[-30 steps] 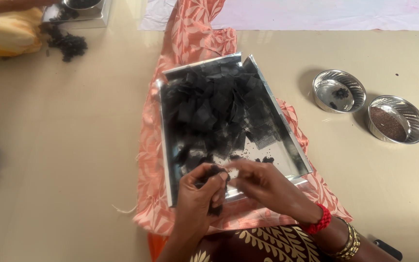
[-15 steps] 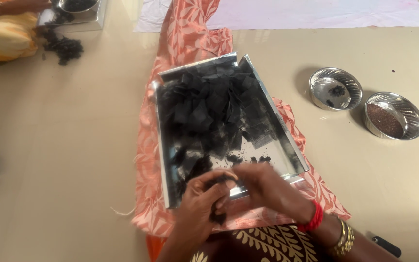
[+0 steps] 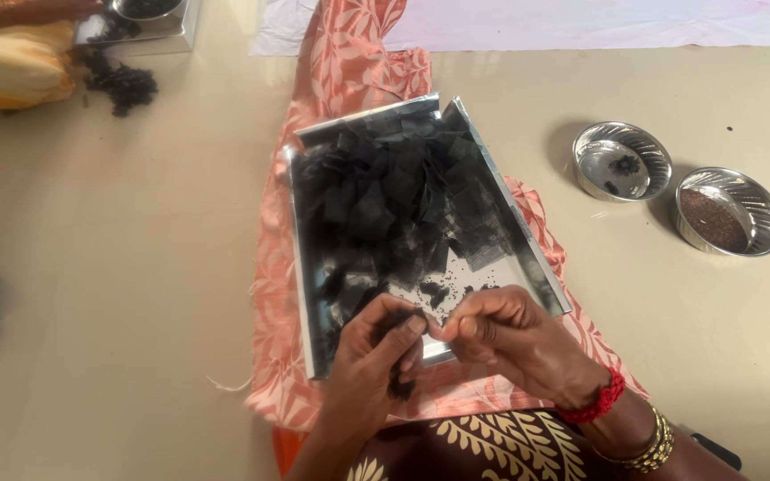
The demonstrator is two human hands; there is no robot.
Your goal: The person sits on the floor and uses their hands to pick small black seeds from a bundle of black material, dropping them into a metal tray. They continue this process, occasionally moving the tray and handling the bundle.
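A steel tray (image 3: 499, 200) rests on my lap, holding a heap of small black net squares (image 3: 385, 191). Over the tray's near edge, my left hand (image 3: 372, 361) grips a small black net piece (image 3: 400, 389), part of which hangs below the fingers. My right hand (image 3: 510, 343) meets the left one fingertip to fingertip and pinches the top of the same piece. A red thread band and gold bangles circle my right wrist.
An orange patterned cloth (image 3: 349, 62) lies under the tray on the beige floor. Two steel bowls stand at the right: one (image 3: 621, 160) with a few black bits, one (image 3: 731, 211) with brown grains. Far left, another person in yellow (image 3: 11, 67) sits by a black pile (image 3: 122, 85).
My hands stay at the tray's near edge. The fingertips have drawn closer together around the black piece. The tray has not moved.
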